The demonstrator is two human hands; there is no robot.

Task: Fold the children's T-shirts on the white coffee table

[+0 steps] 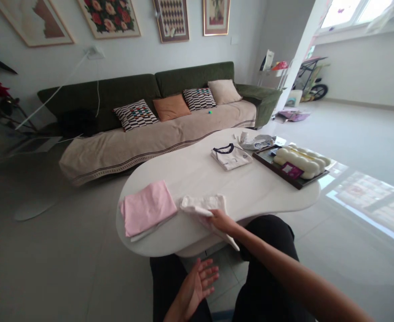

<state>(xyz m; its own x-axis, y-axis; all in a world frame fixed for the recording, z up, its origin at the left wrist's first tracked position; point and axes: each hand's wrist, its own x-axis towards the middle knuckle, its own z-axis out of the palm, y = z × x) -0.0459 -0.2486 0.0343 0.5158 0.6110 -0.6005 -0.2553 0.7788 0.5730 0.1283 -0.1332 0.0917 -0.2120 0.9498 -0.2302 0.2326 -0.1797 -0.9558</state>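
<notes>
My right hand (pixel 221 221) reaches to the near edge of the white oval table (pixel 197 174) and grips a white cloth (pixel 203 205), part of which hangs off the edge. My left hand (pixel 197 286) hovers open, palm up, above my lap and holds nothing. A folded pink cloth (pixel 146 208) lies just left of the white cloth. A folded white shirt with a dark collar (pixel 231 156) sits farther back on the table.
A dark tray (pixel 286 172) with a cream puffy item (pixel 300 160) and a small pink packet stands at the table's right end. A crumpled plastic bag (pixel 257 142) lies behind it. A green sofa (pixel 157 103) with cushions runs behind the table.
</notes>
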